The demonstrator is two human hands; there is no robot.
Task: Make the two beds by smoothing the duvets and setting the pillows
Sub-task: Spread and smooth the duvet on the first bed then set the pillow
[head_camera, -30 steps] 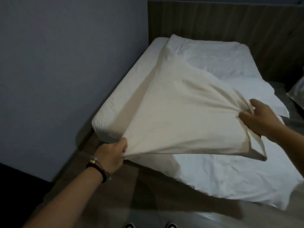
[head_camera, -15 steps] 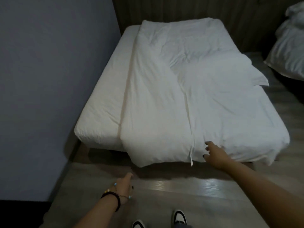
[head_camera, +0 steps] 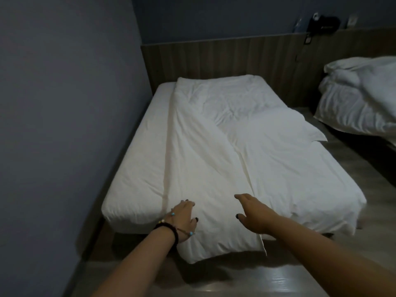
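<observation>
A white duvet (head_camera: 225, 151) lies folded and creased along the near bed, its foot end hanging over the mattress (head_camera: 139, 168), which shows bare on the left. My left hand (head_camera: 185, 219), with bracelets at the wrist, rests flat on the duvet's near left corner. Just above the duvet's near end, by the central fold, is my right hand (head_camera: 251, 213), fingers spread and holding nothing. A second bed at the right edge carries a rumpled white duvet (head_camera: 360, 99). No separate pillow can be made out.
A blue-grey wall (head_camera: 64, 125) runs close along the bed's left side. A wooden headboard panel (head_camera: 225, 58) stands behind both beds, with a dark object (head_camera: 323, 25) on its ledge. Wooden floor (head_camera: 235, 279) lies at the foot and in the aisle between the beds.
Both hands let go of the lifted duvet, which dropped onto the bed. My left hand then rose from beside the floor onto the duvet corner; my right hand shifted left.
</observation>
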